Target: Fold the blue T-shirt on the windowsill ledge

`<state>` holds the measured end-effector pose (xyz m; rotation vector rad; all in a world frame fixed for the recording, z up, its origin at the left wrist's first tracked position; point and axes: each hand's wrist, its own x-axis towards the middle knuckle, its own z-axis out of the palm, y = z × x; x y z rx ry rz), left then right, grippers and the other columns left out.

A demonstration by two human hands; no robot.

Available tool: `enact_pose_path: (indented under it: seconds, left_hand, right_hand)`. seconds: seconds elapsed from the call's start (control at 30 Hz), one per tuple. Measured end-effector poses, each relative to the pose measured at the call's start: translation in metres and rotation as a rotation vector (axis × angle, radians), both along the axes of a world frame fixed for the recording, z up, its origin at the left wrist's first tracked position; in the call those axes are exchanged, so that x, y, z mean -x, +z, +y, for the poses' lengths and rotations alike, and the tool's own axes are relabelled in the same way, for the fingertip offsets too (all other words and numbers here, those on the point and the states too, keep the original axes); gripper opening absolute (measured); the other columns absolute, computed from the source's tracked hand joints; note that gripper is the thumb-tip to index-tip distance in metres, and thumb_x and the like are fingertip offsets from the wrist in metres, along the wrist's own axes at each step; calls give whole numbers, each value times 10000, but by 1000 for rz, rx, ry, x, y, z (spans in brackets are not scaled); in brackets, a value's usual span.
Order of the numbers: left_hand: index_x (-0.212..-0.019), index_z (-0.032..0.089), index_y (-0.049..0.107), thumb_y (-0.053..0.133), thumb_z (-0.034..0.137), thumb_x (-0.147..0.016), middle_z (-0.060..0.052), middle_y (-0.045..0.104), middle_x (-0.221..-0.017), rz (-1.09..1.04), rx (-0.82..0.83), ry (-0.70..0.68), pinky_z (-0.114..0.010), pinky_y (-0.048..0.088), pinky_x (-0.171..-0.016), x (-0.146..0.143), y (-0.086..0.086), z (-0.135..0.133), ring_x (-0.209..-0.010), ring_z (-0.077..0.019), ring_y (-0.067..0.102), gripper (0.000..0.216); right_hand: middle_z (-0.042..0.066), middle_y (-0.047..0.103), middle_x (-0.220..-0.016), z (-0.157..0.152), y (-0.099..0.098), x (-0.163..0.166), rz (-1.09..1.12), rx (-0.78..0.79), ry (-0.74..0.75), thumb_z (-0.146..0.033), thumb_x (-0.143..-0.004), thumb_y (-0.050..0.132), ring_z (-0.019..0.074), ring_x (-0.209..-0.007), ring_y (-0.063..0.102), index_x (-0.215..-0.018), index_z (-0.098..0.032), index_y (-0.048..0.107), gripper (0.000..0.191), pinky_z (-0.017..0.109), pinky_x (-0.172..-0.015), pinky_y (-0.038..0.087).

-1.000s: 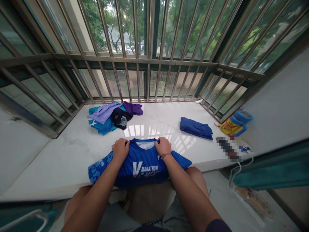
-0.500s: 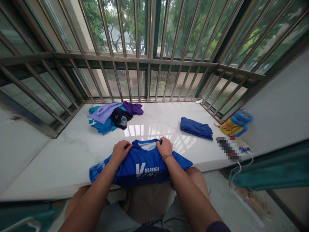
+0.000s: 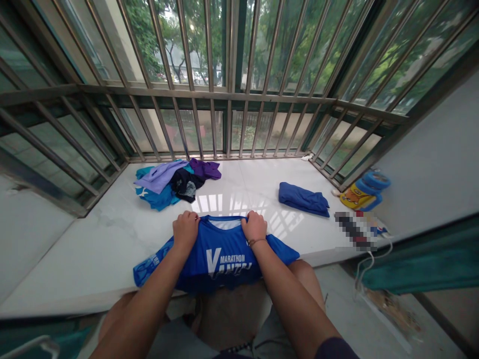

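A blue T-shirt (image 3: 220,257) with white "V MARATHON" lettering lies front-up at the near edge of a white marble sill (image 3: 112,239), its lower part hanging over the edge. My left hand (image 3: 186,228) grips the left shoulder beside the collar. My right hand (image 3: 254,227), a thin band on its wrist, grips the right shoulder. Both sleeves spread flat to the sides.
A heap of loose clothes (image 3: 175,180) in lilac, teal, dark and purple lies at the back left. A folded blue garment (image 3: 303,198) rests at the right. A blue and yellow bottle (image 3: 364,191) stands by the right wall. Metal window bars (image 3: 224,99) fence the sill.
Both hands kept their hold on the shirt's shoulders and shifted it slightly on the sill; the lettering shows more fully and the left sleeve lies a little further left.
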<state>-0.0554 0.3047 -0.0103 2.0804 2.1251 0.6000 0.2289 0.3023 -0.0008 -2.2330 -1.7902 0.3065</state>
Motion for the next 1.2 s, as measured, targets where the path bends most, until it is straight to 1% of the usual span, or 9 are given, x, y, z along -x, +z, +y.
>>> enact_pose_path:
  seconds: [0.07, 0.17, 0.33, 0.47, 0.63, 0.77, 0.9, 1.03, 1.2]
  left_hand:
    - [-1351, 149, 730, 449, 220, -1086, -246, 719, -1386, 62, -84, -86, -585, 524, -1075, -26, -5, -8, -1305, -422, 662, 393]
    - [-1447, 175, 698, 454, 246, -1108, -187, 723, -1484, 76, -101, -330, -512, 503, -1206, -53, -18, -18, -1393, -339, 661, 423]
    - [-1586, 223, 613, 500, 441, -1130, -107, 587, -1709, 39, 11, -579, -545, 376, -1366, -43, -31, -15, -1590, -296, 539, 518]
    - [-1620, 256, 591, 482, 446, -1131, -89, 553, -1738, 37, 69, -598, -579, 326, -1391, -29, -29, -8, -1636, -290, 491, 536]
    - [-1623, 269, 596, 473, 438, -1126, -86, 536, -1750, 37, 53, -584, -589, 311, -1395, -33, -30, -8, -1655, -292, 465, 539]
    - [-1631, 265, 589, 462, 429, -1123, -82, 516, -1765, 43, 55, -582, -588, 290, -1402, -32, -33, -5, -1667, -293, 444, 548]
    - [-1647, 267, 576, 442, 439, -1131, -92, 509, -1768, 38, 54, -594, -594, 294, -1396, -30, -32, 2, -1673, -296, 434, 560]
    - [-1661, 278, 561, 432, 431, -1132, -92, 505, -1770, 41, 80, -584, -611, 286, -1396, -31, -26, 9, -1681, -298, 420, 565]
    - [-1630, 271, 595, 431, 402, -1126, -101, 516, -1761, 48, 79, -560, -635, 298, -1385, -36, -19, 31, -1680, -311, 422, 546]
  right_hand:
    - [159, 746, -1234, 0, -1, 3, -26, -1, 8, -336, -1063, 620, 322, -1188, 654, -1165, -175, 702, 207, 409, -947, 449]
    - [151, 736, -1241, -2, -2, 0, -49, -3, 39, -339, -1070, 617, 322, -1204, 642, -1184, -182, 693, 209, 420, -966, 454]
    - [125, 704, -1317, -7, -1, -41, -75, -32, 172, -460, -1063, 688, 311, -1283, 601, -1209, -222, 686, 279, 425, -1043, 440]
    - [125, 686, -1406, -7, 9, -95, -102, 6, 232, -431, -1092, 673, 288, -1324, 605, -1287, -230, 703, 282, 393, -1043, 457]
    - [201, 658, -1470, -48, 21, -144, -165, -11, 65, -438, -1123, 612, 345, -1357, 604, -1409, -158, 681, 405, 413, -1059, 481]
    - [191, 705, -1370, -109, 10, -152, -186, 117, 65, -582, -1099, 632, 361, -1263, 663, -1412, -167, 679, 522, 411, -994, 516]
    - [190, 744, -1252, -135, -2, -147, -183, 162, 124, -398, -1131, 597, 331, -1183, 700, -1233, -152, 728, 297, 385, -1005, 504]
    - [190, 790, -1160, -112, 5, -148, -92, 184, 37, -376, -1175, 515, 315, -1115, 746, -1183, -156, 702, 289, 355, -933, 493]
    - [181, 821, -1105, -46, 21, -155, -35, 184, -25, -417, -1182, 513, 294, -1020, 774, -1253, -162, 690, 318, 333, -835, 467]
